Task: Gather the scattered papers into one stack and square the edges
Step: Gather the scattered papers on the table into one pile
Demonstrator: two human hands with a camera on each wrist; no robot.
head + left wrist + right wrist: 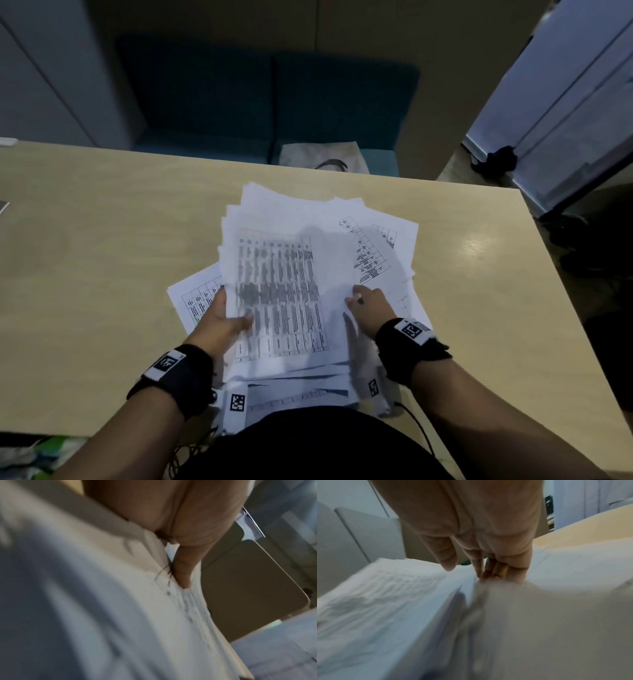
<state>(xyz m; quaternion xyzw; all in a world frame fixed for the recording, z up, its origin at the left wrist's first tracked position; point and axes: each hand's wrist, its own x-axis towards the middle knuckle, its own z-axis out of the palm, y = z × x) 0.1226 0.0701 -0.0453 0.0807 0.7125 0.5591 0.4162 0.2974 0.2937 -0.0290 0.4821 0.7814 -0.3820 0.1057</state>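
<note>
papers (294, 274) center frame on table (102, 257), loose fanned pile, edges uneven, top sheets blurred | left hand (222, 317) grips pile's left edge, thumb on top | right hand (368, 308) at lower right of pile, fingers curled into sheets, pinching them | blue sofa (267, 102) top center

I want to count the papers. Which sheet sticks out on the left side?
The table-printed sheet poking out under the left hand; the other papers fan toward the right.
</note>
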